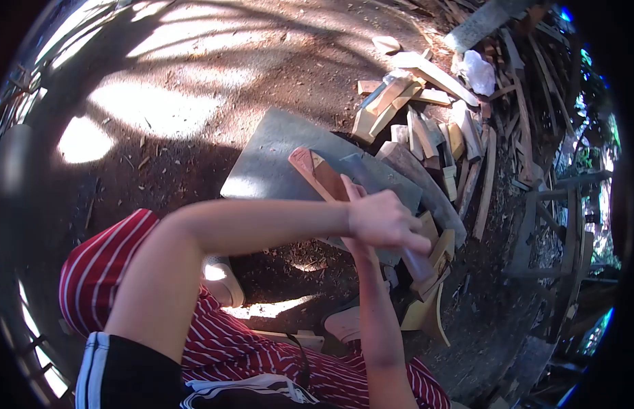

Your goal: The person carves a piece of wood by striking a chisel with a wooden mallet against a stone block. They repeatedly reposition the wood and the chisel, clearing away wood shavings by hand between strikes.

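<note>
Left hand [385, 221] fisted around machete handle [418, 262]

Reddish wood piece [318, 174], flat, upright and tilted on grey slab [276, 153] near its right edge; cleaver blade [361, 170] against it.

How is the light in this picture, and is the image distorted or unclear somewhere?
Head view: strong fisheye curve with black corners; dappled sunlight leaves overexposed patches on the ground, the rest in shade; the wood pile is fairly sharp; the left hand looks slightly soft; the right hand is mostly hidden behind it.
</note>
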A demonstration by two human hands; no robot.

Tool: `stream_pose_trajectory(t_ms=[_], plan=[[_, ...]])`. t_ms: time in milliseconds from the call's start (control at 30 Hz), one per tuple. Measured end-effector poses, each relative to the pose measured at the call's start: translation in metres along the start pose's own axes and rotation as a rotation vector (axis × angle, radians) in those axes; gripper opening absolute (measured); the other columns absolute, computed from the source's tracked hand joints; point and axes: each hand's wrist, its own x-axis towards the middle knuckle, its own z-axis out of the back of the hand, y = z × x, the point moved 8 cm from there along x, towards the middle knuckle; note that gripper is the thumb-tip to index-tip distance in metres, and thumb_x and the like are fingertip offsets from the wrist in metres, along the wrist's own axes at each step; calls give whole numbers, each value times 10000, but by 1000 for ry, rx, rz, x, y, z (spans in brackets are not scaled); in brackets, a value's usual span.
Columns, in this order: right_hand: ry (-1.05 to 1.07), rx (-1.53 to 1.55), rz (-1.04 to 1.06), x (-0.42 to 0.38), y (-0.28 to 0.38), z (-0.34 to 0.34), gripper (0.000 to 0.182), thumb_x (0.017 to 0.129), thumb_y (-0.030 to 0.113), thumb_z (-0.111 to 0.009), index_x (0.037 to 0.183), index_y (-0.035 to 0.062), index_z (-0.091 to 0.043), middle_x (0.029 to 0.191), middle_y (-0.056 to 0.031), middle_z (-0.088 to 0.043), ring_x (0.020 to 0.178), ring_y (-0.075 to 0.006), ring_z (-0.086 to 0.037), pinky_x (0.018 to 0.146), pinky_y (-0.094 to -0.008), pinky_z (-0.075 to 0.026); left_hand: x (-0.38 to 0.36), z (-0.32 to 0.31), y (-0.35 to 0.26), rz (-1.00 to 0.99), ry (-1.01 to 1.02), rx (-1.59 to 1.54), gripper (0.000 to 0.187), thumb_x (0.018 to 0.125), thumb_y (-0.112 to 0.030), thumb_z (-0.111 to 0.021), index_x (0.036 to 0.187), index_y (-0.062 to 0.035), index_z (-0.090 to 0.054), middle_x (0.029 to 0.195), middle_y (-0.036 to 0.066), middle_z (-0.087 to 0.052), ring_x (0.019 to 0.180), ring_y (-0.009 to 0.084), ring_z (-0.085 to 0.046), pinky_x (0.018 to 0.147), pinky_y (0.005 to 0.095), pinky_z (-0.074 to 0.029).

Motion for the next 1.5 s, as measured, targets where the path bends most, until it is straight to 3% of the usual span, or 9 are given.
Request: stream_pose_trajectory(t_ms=[233,367,533,933,1033,1100,1233,1367,1500], plan=[[-6,594,36,-14,-2,41,601,935,212,-620,1465,98,-360,1398,-107,-464,1289,-186,-458,1040,-349,-386,-2,38,7,257,-254,312,250,747,-180,-603,985,-216,-537,656,-25,-439,538,120,-552,431,274,-427],[-54,1004,59,-6,5,68,647,907,176,-664,1469,87,-354,1395,-96,-470,1287,-180,-458,1039,-349,-387,-15,58,42,505,-315,159,221,744,-194,-633,942,-197,-536,710,-4,-555,643,198,-654,484,359,-494],[134,798,-54,-14,0,30,661,907,164,-681,1471,87,-345,1407,-87,-461,1311,-172,-435,1082,-342,-354,-24,38,41,550,-305,137,222,737,-190,-638,935,-187,-538,709,-1,-571,648,211,-660,496,372,-500],[-87,399,56,-3,22,67,588,948,186,-633,1451,72,-349,1373,-78,-480,1294,-154,-439,1072,-343,-360,-21,30,26,428,-211,69,177,722,-140,-687,862,-136,-579,921,64,-468,851,216,-577,532,330,-525],[-110,2070,-319,-2,11,45,459,928,159,-637,1346,76,-469,1268,-121,-547,1225,-269,-507,965,-383,-438,-22,61,43,521,-395,-24,288,692,-219,-770,914,-125,-612,934,91,-516,826,288,-605,648,404,-536],[1,735,-97,3,10,76,438,851,106,-695,1260,56,-547,1180,-163,-583,1085,-368,-549,910,-431,-463,-31,101,61,593,-606,-25,406,627,-235,-870,935,-95,-644,753,74,-543,702,247,-573,634,358,-504],[-59,755,-97,2,7,71,633,791,154,-751,1376,191,-511,1194,-45,-592,1060,-310,-563,925,-475,-437,-90,158,104,1107,-968,-280,287,829,-227,-788,992,-15,-685,793,60,-708,632,68,-612,546,203,-470],[-66,767,-101,0,8,69,634,790,151,-750,1375,203,-512,1188,-37,-595,1061,-303,-565,922,-474,-439,-114,184,121,942,-1322,-639,266,927,-313,-667,974,-61,-598,742,6,-612,518,94,-535,486,212,-426],[-59,740,-68,4,5,74,636,786,148,-751,1374,205,-515,1185,-42,-601,1062,-301,-567,924,-467,-442,-95,176,114,1025,-1076,-554,338,896,-397,-682,940,-82,-569,692,-13,-555,497,85,-509,476,233,-421]])
